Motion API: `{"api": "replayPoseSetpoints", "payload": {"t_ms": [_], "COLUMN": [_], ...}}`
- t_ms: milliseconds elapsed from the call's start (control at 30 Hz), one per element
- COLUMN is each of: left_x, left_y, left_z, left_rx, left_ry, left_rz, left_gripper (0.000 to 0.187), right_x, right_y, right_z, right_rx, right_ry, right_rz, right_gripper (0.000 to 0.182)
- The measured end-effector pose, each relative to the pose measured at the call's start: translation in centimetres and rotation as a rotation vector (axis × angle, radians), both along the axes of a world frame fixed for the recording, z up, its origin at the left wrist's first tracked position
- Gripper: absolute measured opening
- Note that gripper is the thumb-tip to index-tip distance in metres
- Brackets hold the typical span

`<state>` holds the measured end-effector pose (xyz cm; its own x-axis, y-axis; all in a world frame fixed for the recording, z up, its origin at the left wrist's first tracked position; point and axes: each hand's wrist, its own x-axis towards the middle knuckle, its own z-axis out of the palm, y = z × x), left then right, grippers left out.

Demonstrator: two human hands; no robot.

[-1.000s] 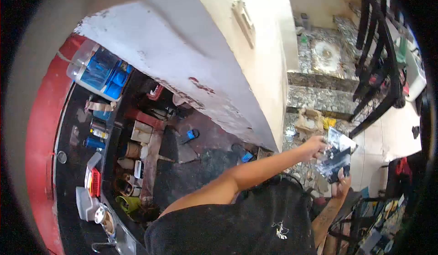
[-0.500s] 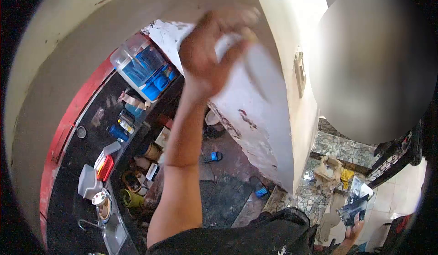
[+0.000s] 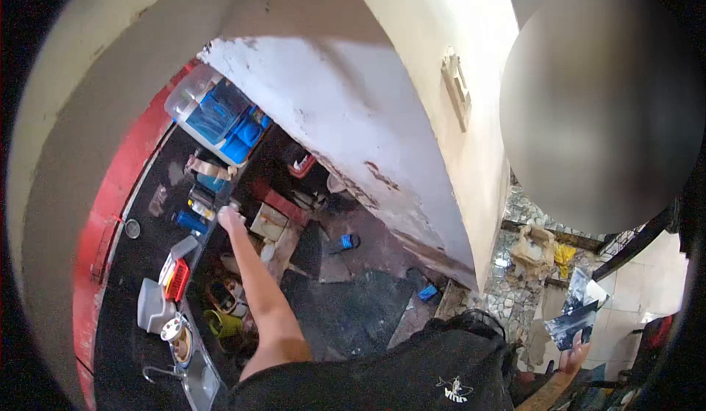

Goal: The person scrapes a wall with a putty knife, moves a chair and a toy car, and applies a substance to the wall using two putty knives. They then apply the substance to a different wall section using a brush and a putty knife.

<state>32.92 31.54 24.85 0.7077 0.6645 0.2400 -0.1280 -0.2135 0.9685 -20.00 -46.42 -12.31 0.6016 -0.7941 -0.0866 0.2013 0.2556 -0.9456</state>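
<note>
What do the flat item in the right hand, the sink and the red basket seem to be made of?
Flat item: plastic film or glossy paper, unclear which; thin, with shiny pale patches.
Sink: probably stainless steel; grey, smooth sheen.
Red basket: likely plastic; bright even colour, slotted.

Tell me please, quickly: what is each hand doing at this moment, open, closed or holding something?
Left hand: near the counter; open or closed cannot be told.
Right hand: closed, holding black-and-white sheets.

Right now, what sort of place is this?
Probably a home kitchen: a sink with a curved faucet, and a dark counter holding a red plastic basket.
</note>
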Motion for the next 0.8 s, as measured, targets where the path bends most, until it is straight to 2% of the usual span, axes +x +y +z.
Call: {"api": "replayPoseSetpoints", "payload": {"t_ms": [67,133,167,233,300,367,433,500,567,600,633,700,733,800], "left_x": [-3.2,-6.7,-8.1,-11.4,-14.5,-14.6,-15.6,-13.6,-10.1,-9.3,-8.6,-7.0,-5.2,-1.9], "left_y": [-6.0,-14.7,-18.7,-26.9,-33.5,-35.5,-38.1,-38.0,-36.2,-34.3,-32.4,-27.3,-24.2,-16.9], "left_z": [-3.0,-2.4,-1.3,3.3,8.5,12.5,15.6,17.3,18.7,18.7,18.1,16.4,14.6,6.2], "left_rx": [0.324,0.700,0.994,1.040,0.892,1.082,0.930,0.805,0.809,0.609,0.408,-0.002,-0.115,-0.140], "left_ry": [0.188,0.188,0.171,-0.066,-0.214,-0.369,-0.448,-0.447,-0.424,-0.482,-0.536,-0.624,-0.654,-0.566], "left_rz": [-0.418,-0.736,-0.783,-0.753,-0.698,-0.698,-0.859,-1.069,-0.949,-1.007,-1.051,-1.095,-1.025,-0.702], "left_gripper": [0.014,0.015,0.016,0.017,0.017,0.016,0.019,0.027,0.033,0.033,0.033,0.033,0.033,0.034], "right_x": [-0.6,-0.7,-0.5,-0.4,-0.4,-0.4,-1.1,-1.7,-3.0,-3.3,-3.7,-3.2,-4.6,-7.2], "right_y": [-0.2,-0.2,-0.2,-0.2,-0.3,-0.3,-0.1,0.0,0.8,2.1,3.7,7.9,7.6,6.9], "right_z": [-0.3,-0.2,-0.3,-0.3,-0.9,-1.4,-2.0,-2.6,-3.3,-2.0,-0.5,6.1,2.8,1.1], "right_rx": [-0.011,-0.023,-0.030,-0.034,-0.034,-0.037,-0.049,-0.079,-0.155,-0.179,-0.094,0.079,0.060,-0.067], "right_ry": [0.011,0.018,0.019,0.014,0.008,0.016,0.047,0.117,0.297,0.355,0.323,0.264,0.165,0.479], "right_rz": [-0.015,-0.023,-0.024,-0.029,-0.025,-0.029,-0.036,-0.050,-0.065,-0.097,-0.074,-0.039,-0.044,-0.109], "right_gripper": [0.038,0.038,0.039,0.039,0.040,0.040,0.041,0.042,0.037,0.035,0.032,0.026,0.026,0.031]}}
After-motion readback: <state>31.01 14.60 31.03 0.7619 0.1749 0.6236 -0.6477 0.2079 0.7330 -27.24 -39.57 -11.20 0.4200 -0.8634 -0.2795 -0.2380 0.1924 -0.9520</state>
